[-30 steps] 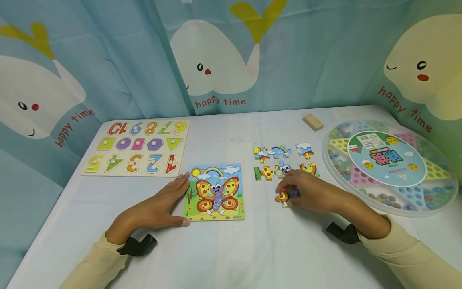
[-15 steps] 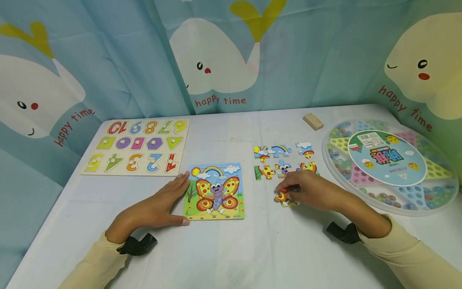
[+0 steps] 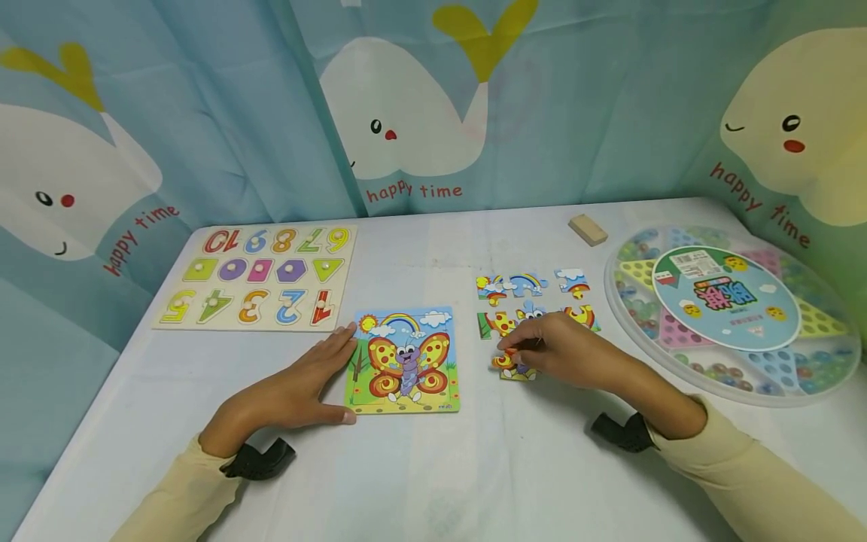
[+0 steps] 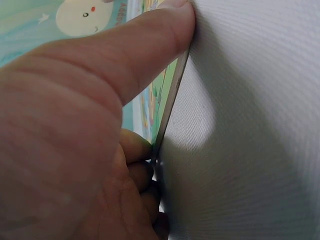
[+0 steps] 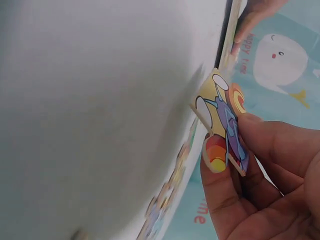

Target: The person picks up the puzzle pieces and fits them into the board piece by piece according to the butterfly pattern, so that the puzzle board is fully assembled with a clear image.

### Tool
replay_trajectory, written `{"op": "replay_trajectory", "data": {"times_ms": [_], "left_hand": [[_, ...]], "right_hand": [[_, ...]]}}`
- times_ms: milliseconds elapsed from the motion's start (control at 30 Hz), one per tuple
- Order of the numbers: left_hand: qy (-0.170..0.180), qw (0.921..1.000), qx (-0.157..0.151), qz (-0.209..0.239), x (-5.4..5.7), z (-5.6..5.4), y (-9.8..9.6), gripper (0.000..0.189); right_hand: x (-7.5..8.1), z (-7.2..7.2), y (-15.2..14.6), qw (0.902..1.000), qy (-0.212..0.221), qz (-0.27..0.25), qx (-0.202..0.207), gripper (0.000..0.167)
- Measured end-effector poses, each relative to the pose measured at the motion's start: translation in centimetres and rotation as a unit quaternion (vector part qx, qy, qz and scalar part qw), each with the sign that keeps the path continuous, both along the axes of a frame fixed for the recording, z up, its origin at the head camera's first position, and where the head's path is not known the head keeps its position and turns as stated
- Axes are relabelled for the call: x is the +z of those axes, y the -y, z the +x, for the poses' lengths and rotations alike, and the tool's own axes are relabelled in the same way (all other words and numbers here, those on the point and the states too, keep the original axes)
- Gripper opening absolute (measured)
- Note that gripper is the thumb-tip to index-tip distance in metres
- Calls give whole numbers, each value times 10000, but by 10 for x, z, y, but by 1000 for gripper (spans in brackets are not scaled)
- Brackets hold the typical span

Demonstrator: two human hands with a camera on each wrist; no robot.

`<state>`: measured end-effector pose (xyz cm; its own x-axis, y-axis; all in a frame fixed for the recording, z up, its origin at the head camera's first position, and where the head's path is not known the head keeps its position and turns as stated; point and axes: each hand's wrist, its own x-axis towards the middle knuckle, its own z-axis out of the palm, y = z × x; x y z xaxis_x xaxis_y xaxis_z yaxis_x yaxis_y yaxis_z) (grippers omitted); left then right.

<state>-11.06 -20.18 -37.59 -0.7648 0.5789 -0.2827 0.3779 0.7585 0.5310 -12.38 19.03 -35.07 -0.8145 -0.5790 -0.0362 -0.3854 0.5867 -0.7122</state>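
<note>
My right hand (image 3: 558, 346) pinches a jigsaw piece (image 5: 220, 117) between thumb and fingers. The piece carries part of the purple butterfly body and an orange swirl. In the right wrist view it is tilted and off the table. My left hand (image 3: 298, 384) rests at the left side of the square butterfly picture board (image 3: 403, 361), fingers extended along its edge and thumb touching the lower left corner. Behind the right hand lie several jigsaw pieces, among them a rainbow piece (image 3: 527, 284) and a cloud piece (image 3: 573, 281). The right hand partly covers the butterfly-face piece.
A wooden number and shape board (image 3: 254, 278) lies at the back left. On the right stands a round marble-game case (image 3: 731, 301) with a clear rim. A small wooden block (image 3: 587, 229) is near the back edge, before a whale-print curtain (image 3: 406, 98).
My right hand has moved left and slightly up with the pinched jigsaw piece, toward the picture board. The left hand and the board have stayed in place.
</note>
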Motion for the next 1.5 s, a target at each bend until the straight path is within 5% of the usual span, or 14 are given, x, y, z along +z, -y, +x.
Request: {"op": "replay_trajectory", "data": {"times_ms": [500, 867, 1500], "left_hand": [[49, 10000, 20, -25, 1, 0, 0, 106], [-21, 10000, -12, 5, 0, 1, 0, 106], [-22, 10000, 3, -23, 0, 1, -1, 106]], "right_hand": [[1, -4, 18, 9992, 253, -290, -51, 20], [3, -2, 32, 9949, 652, -713, 290, 20], [4, 0, 74, 9924, 504, -806, 784, 19]]}}
